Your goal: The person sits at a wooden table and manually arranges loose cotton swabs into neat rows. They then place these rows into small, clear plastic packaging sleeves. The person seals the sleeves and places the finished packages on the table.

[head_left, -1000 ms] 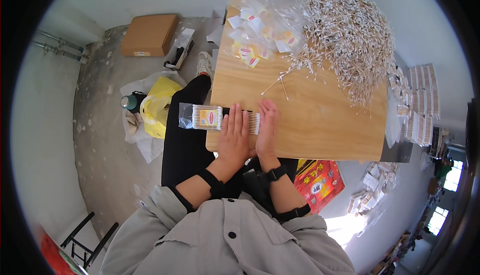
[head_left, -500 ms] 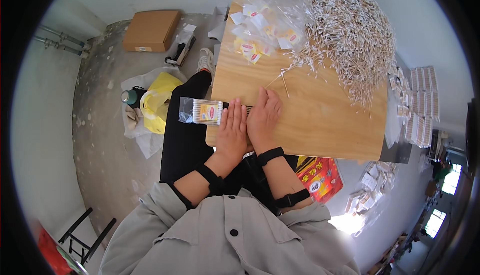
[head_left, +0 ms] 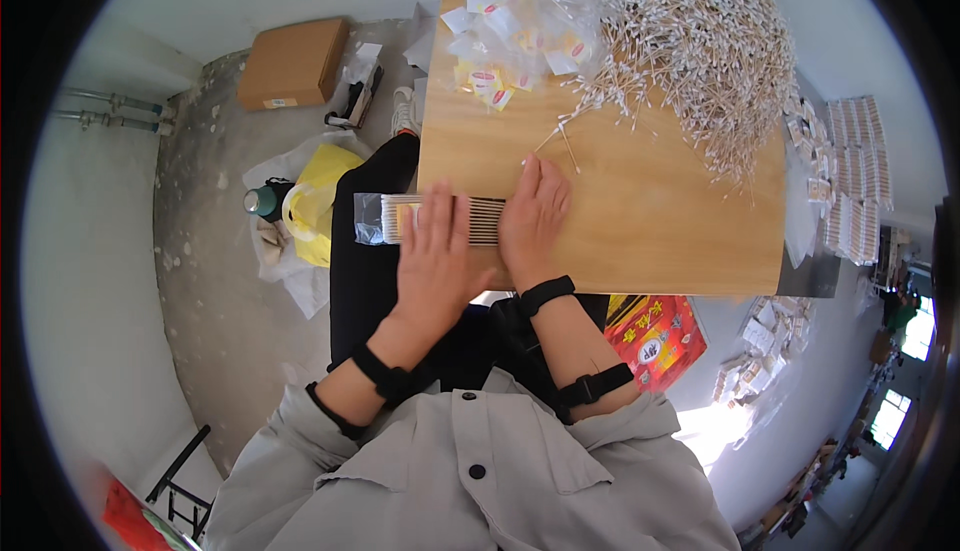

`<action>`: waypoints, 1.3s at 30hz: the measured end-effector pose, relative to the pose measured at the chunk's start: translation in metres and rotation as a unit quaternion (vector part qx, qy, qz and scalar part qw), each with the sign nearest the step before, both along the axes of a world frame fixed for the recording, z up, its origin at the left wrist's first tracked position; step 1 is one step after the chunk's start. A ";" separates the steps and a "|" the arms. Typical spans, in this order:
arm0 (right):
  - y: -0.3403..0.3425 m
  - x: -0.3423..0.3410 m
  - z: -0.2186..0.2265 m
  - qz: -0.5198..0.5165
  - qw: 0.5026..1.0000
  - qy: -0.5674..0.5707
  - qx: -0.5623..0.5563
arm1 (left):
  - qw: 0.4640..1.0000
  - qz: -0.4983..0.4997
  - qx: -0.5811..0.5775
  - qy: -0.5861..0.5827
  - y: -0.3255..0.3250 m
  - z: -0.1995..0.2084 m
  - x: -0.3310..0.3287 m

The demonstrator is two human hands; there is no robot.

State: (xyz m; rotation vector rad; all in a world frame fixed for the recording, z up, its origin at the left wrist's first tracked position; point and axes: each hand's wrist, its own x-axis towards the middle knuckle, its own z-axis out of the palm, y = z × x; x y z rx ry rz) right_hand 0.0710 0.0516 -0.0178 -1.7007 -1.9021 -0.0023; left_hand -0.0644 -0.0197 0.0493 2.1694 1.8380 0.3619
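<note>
A clear pack of cotton swabs (head_left: 485, 221) with a yellow label lies across the table's left edge, its loose plastic end sticking out over my leg. My left hand (head_left: 430, 261) is over the pack with fingers stretched out, covering much of the label; the fingers are slightly blurred. Against the pack's right end rests my right hand (head_left: 535, 216), fingers side by side and lying on the wood, tips slightly bent. Just beyond its fingertips are a couple of loose swabs (head_left: 568, 143). Neither hand is wrapped round anything.
The wooden table (head_left: 660, 241) bears a big heap of loose swabs (head_left: 700, 61) at the back right. Clear bags with labels (head_left: 520, 31) lie at the back left. Stacked swab packs (head_left: 858, 171) stand beyond the right edge. A yellow bag (head_left: 325, 201) and cardboard box (head_left: 293, 63) are on the floor.
My left hand has slid left along the pack, uncovering the swab sticks near my right hand and covering more of the label. My right hand stays by the pack's end. The view has shifted slightly.
</note>
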 end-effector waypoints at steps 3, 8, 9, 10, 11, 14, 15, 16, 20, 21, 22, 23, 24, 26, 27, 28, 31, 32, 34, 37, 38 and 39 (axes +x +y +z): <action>0.004 -0.002 0.006 0.005 1.000 0.012 0.009 | 0.998 0.039 0.052 0.005 0.001 0.012 -0.032; 0.002 -0.003 0.009 0.009 1.000 -0.009 -0.017 | 0.999 -0.029 0.034 0.030 -0.010 -0.004 -0.023; 0.002 -0.003 0.009 0.010 1.000 -0.009 -0.014 | 0.998 -0.029 0.034 0.035 -0.008 -0.008 -0.021; 0.003 -0.004 0.008 0.010 1.000 -0.008 -0.010 | 0.998 -0.028 0.033 0.040 -0.003 -0.012 -0.019; 0.003 -0.004 0.007 0.011 1.000 -0.008 -0.007 | 0.998 -0.027 0.033 0.045 0.003 -0.013 -0.017; 0.003 -0.002 0.005 0.014 1.000 -0.013 -0.003 | 0.997 -0.022 0.046 0.063 0.009 -0.017 -0.014; 0.003 -0.002 0.004 0.014 1.000 -0.013 -0.004 | 0.996 -0.022 0.052 0.072 0.008 -0.020 -0.013; 0.003 -0.002 0.004 0.014 1.000 -0.012 -0.004 | 0.997 -0.021 0.043 0.064 0.007 -0.021 -0.011; 0.004 -0.003 0.001 0.019 1.000 -0.011 -0.002 | 0.998 -0.052 0.017 0.043 0.001 -0.020 0.002; 0.005 -0.003 0.000 0.020 1.000 -0.005 -0.003 | 0.997 -0.068 0.013 0.041 0.001 -0.019 0.005; 0.006 -0.002 0.000 0.021 1.000 0.001 -0.003 | 0.995 -0.066 0.008 0.081 0.001 -0.027 0.007; 0.007 -0.002 -0.001 0.023 1.000 0.007 -0.004 | 0.994 -0.063 0.004 0.085 -0.001 -0.032 0.007; 0.006 -0.003 -0.001 0.022 1.000 0.010 -0.002 | 0.994 -0.060 0.000 0.089 -0.003 -0.037 0.007; 0.007 -0.004 0.000 0.019 1.000 0.015 0.003 | 0.994 -0.055 -0.009 0.099 -0.003 -0.037 0.009; 0.006 -0.004 0.001 0.014 1.000 0.012 0.008 | 0.993 -0.053 -0.016 0.105 -0.003 -0.037 0.011; 0.004 -0.004 0.001 0.009 1.000 0.010 0.013 | 0.992 -0.050 -0.024 0.111 -0.003 -0.036 0.012; 0.005 -0.005 0.000 -0.003 1.000 0.012 0.017 | 0.991 -0.047 -0.045 0.114 -0.001 -0.034 0.015; 0.006 -0.005 -0.002 -0.009 1.000 0.014 0.017 | 0.993 -0.045 -0.037 0.101 -0.001 -0.036 0.015; 0.007 -0.004 -0.003 -0.005 1.000 0.004 0.014 | 0.996 -0.040 -0.021 0.076 -0.001 -0.039 0.016; 0.006 -0.006 -0.002 0.000 1.000 0.001 0.004 | 0.996 -0.039 -0.029 0.079 -0.003 -0.035 0.014; 0.007 -0.006 -0.001 0.001 1.000 0.000 0.001 | 0.998 -0.034 -0.015 0.053 -0.005 -0.037 0.014; 0.008 -0.006 0.000 0.003 1.000 -0.008 0.005 | 0.998 -0.039 -0.017 0.053 -0.002 -0.037 0.014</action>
